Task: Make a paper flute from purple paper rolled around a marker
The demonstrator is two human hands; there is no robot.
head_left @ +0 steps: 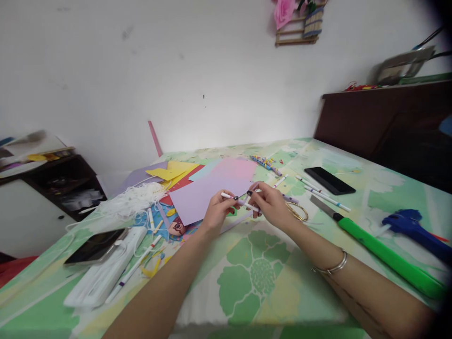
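Observation:
In the middle of the head view, my left hand point(219, 212) is closed around a slim white stick point(252, 207), which looks like a thin pen. A narrow lilac paper strip lies against the stick between my hands. My right hand point(268, 202) pinches this strip near the stick's other end; the fingers partly hide how it is wound. Behind my hands lies a lilac paper sheet point(201, 197). Gold-coloured scissor handles or rings point(299, 212) rest just right of my right wrist. Another lilac strip point(236, 222) lies on the table beneath my hands.
At left are tangled white yarn point(134, 200), a phone point(95, 247) and a white power strip point(106, 268). To the right lie a black phone point(329, 180), several white pens point(328, 198), a green-handled knife point(381, 249) and a blue glue gun point(416, 230). A wall point(212, 84) stands behind the table.

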